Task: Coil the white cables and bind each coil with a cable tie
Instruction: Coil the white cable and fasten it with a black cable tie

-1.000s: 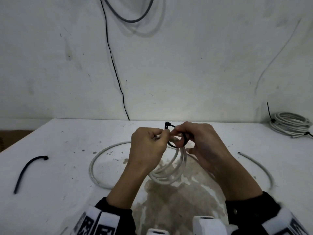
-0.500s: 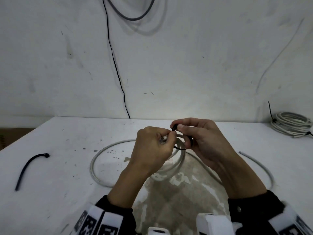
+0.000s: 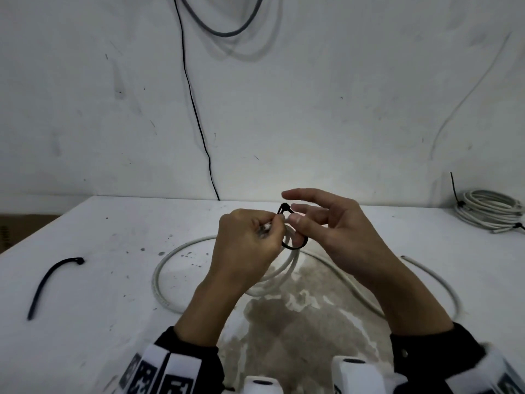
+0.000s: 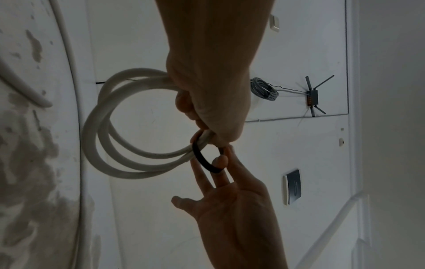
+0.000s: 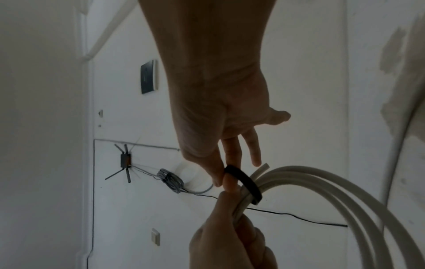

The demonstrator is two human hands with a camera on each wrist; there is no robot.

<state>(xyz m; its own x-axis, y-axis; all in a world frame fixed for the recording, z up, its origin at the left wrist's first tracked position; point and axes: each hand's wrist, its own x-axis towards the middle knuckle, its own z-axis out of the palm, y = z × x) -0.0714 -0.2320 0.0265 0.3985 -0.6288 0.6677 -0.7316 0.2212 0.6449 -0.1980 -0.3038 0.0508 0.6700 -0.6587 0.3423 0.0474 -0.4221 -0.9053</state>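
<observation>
L hand (image 3: pixel 244 240) grips white cable coil (image 4: pixel 115 127), hiding it in head view; R hand (image 3: pixel 335 231) pinches black cable tie (image 5: pixel 243 180). Spare tie (image 3: pixel 51 280) mid-left; bound coil (image 3: pixel 488 209) right edge. Wrist views show tie looped round coil.

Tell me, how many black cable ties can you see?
4: one looped round the coil in the hands, one loose at table left, two on the bound coil far right.

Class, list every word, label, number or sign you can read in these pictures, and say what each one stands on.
No readable text in any view.
Black-and-white square markers on the wrist bands: patterns only, no letters or numbers.
Cardboard box at the far left: faint dark marks, too blurred to read.
Dark wall panel: no legible marking.
</observation>
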